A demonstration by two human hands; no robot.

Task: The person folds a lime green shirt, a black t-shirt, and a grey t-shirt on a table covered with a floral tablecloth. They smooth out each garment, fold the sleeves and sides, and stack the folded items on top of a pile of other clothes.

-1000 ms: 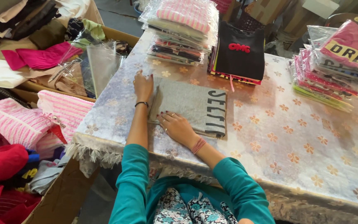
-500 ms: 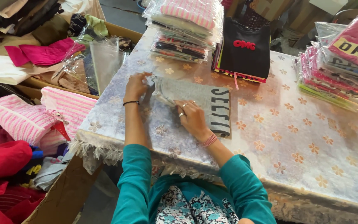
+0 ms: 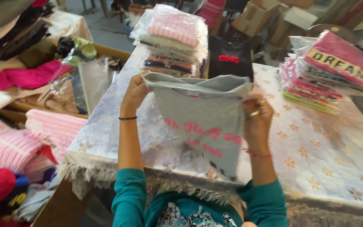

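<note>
Two hands lift one grey shirt (image 3: 206, 122) off the table (image 3: 316, 159), so it hangs flat, pink print facing | left hand (image 3: 134, 93) at 10 o'clock, fingers pinched shut on a top corner | right hand (image 3: 257, 115) at 2 o'clock, same grip | bagged clothes stack (image 3: 173, 38) at 12 | flowered plastic cloth, fringe; cluttered workroom, boxes.

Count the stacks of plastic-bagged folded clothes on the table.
2: one stack at the table's far edge behind the lifted grey shirt, one stack at far right. Others may lie out of frame.
</note>
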